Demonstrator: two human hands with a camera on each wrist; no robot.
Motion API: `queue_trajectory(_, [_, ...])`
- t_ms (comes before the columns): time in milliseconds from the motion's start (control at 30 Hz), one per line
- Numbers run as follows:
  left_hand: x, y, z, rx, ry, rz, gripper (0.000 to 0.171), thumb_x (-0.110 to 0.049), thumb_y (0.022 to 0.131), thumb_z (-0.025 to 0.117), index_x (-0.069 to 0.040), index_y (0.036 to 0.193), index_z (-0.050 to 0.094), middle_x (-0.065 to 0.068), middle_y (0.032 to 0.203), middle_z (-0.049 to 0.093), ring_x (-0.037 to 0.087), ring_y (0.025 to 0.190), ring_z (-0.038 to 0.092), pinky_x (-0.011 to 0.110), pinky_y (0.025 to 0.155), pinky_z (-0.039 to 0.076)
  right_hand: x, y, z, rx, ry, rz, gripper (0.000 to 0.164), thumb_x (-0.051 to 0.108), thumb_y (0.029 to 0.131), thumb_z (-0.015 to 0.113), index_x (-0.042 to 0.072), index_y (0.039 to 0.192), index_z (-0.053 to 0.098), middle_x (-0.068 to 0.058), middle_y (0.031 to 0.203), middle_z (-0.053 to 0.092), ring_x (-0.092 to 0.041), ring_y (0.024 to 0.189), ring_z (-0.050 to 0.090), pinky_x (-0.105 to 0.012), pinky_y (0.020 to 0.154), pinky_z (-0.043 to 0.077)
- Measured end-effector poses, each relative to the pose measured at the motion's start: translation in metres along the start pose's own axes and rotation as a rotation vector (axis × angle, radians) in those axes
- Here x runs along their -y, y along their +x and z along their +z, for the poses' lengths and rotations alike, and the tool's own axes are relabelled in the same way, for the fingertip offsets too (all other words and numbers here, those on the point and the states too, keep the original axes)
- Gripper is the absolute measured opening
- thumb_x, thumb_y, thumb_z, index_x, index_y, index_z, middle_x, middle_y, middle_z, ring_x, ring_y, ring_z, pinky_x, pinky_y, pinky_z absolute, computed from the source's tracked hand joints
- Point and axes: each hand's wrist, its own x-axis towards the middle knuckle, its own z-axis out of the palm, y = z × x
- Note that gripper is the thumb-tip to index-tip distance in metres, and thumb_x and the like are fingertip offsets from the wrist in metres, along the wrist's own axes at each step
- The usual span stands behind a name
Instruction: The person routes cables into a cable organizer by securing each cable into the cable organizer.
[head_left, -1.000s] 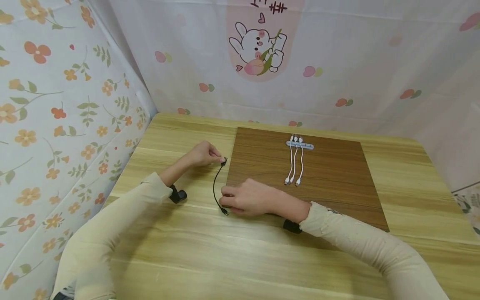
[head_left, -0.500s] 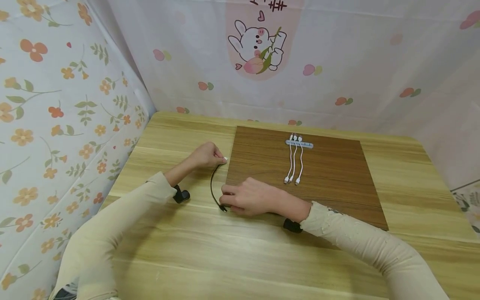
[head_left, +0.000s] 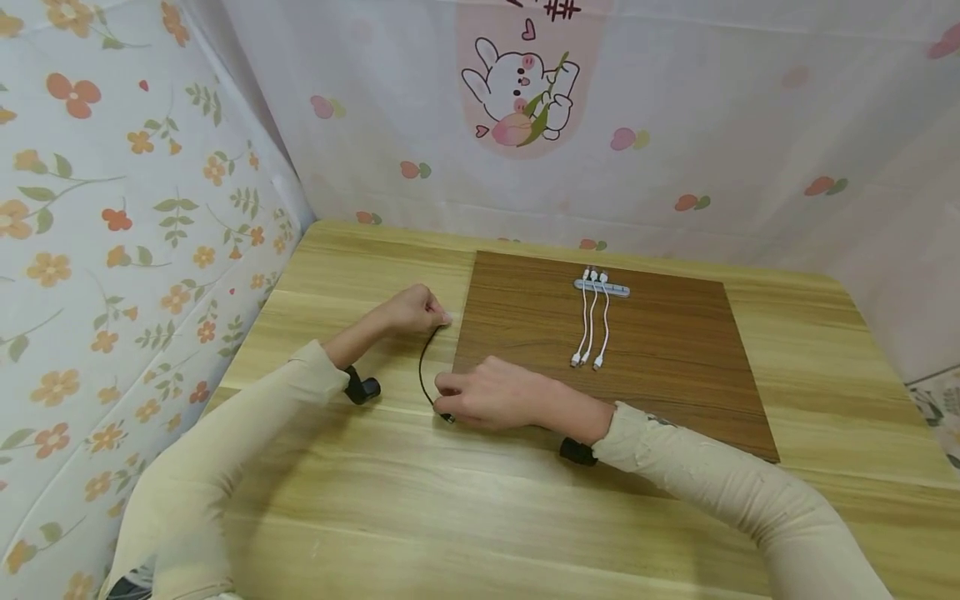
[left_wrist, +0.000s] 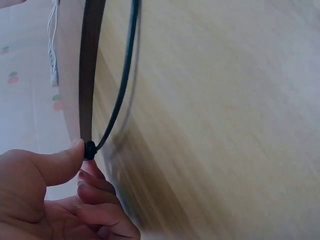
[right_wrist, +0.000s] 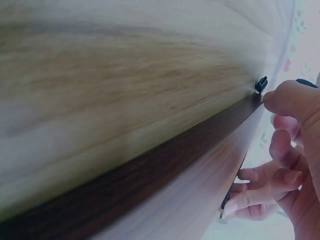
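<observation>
A short black cable [head_left: 422,367] curves across the light table [head_left: 360,500], left of a dark brown board [head_left: 517,308]. At its far end, my left hand [head_left: 414,310] pinches the black connector [left_wrist: 90,150] between thumb and fingers. My right hand [head_left: 495,393] lies over the board's near left corner, fingers bent, beside the cable's near plug [right_wrist: 261,84]. Its fingertips look to be at that plug; whether they grip it cannot be told. Three white cables [head_left: 591,325] sit side by side in a pale blue cable holder [head_left: 617,290] on the board.
Black wrist mounts [head_left: 362,388] hang under both wrists, close to the tabletop. A patterned white curtain [head_left: 360,108] closes off the back of the table, and a floral cloth [head_left: 150,275] runs along the left side.
My left hand has turned the far connector, which is now mostly hidden by its fingers. My right hand has shifted slightly left, against the near plug. The cable's bend has moved a little left.
</observation>
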Motion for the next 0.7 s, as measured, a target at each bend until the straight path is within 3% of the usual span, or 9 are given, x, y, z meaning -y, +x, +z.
queue_trajectory(133, [-0.003,0.000,-0.003,0.016,-0.002,-0.017,0.048,-0.008,0.102,0.061,-0.010,0.056,0.045,0.002,0.072,0.052,0.007,0.050,0.026,0.024,0.053,0.028,0.002,0.002,0.000,0.009,-0.021,-0.001,0.008,0.016,0.101,0.062,0.020,0.101,0.068,0.004,0.093,0.045,-0.006,0.053,0.038,-0.024,0.043,0.034])
queue_trajectory(200, [-0.005,-0.001,-0.005,0.024,0.000,-0.031,0.046,-0.008,0.103,0.060,-0.010,0.058,0.047,0.003,0.069,0.043,0.008,0.050,0.026,0.024,0.053,0.026,0.003,0.004,0.000,0.015,-0.027,0.002,0.010,0.016,0.102,0.061,0.022,0.101,0.069,0.004,0.093,0.044,-0.007,0.053,0.038,-0.024,0.043,0.035])
queue_trajectory(367, [-0.008,-0.003,-0.006,0.032,0.010,-0.020,0.041,-0.008,0.103,0.057,-0.007,0.063,0.051,0.002,0.072,0.042,0.008,0.053,0.028,0.024,0.053,0.026,0.007,0.008,0.001,0.035,-0.080,-0.002,0.011,0.015,0.102,0.061,0.023,0.100,0.069,0.004,0.094,0.046,-0.006,0.053,0.039,-0.023,0.043,0.036])
queue_trajectory(700, [-0.007,-0.004,-0.004,0.020,-0.008,-0.061,0.039,-0.011,0.105,0.055,-0.006,0.066,0.052,0.002,0.070,0.041,0.008,0.052,0.027,0.026,0.054,0.027,0.010,0.014,0.003,0.022,-0.247,-0.141,0.017,0.009,0.104,0.058,0.019,0.095,0.068,0.005,0.097,0.051,-0.007,0.065,0.052,-0.023,0.049,0.042])
